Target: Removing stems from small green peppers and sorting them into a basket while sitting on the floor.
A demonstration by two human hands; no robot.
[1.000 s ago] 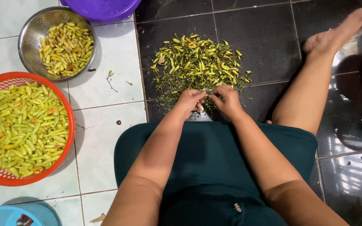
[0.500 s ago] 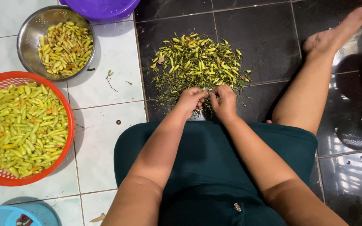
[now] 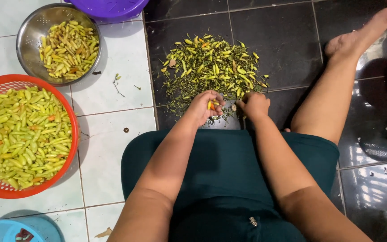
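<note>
A heap of small yellow-green chili peppers with stems (image 3: 213,67) lies on the dark floor tiles in front of my knees. My left hand (image 3: 207,106) is curled around a few chilies, one orange, at the near edge of the heap. My right hand (image 3: 254,105) sits beside it with fingers closed, pinching at the stems and peppers on the floor; what it grips is hidden. The two hands are a small gap apart.
A red plastic basket (image 3: 72,134) of yellow-green chilies stands at the left. A steel bowl (image 3: 27,33) with more chilies is behind it, a purple basket (image 3: 108,9) at the top. My bare leg and foot (image 3: 354,42) stretch out at the right. A blue container (image 3: 5,231) shows at bottom left.
My hands have drawn slightly apart and the left hand has turned to show the chilies it holds. The heap and containers have not moved.
</note>
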